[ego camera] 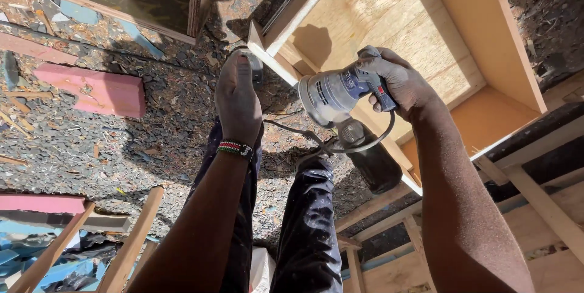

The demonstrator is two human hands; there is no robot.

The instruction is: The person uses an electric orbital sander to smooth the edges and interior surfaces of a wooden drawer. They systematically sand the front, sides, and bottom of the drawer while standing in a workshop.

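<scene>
1. The right hand (398,83) is wrapped tightly around the handle of a blue and grey power sander (333,95), fingers curled over the grip. The tool is held against the front edge of a plywood cabinet (389,19), roughly in the middle of the view.
2. The left hand (238,98) is stretched out flat with the fingers extended, its fingertips resting at the pale corner of the cabinet's edge; it grasps nothing. A beaded bracelet (236,148) (red, white, green and black) circles that wrist.
3. A dark power cord (316,141) loops down from the sander, passing between the two forearms.
4. Below the tool hangs a dark dust bag (372,162), lying along the cabinet's lower edge.
5. The person's legs in dark, dust-speckled trousers (307,220) show beneath the arms.
6. The ground (152,135) is covered in wood shavings and scraps, with a pink board (91,89) lying to the left, well apart from the hands.
7. Loose wooden slats (131,241) lean at lower left.
</scene>
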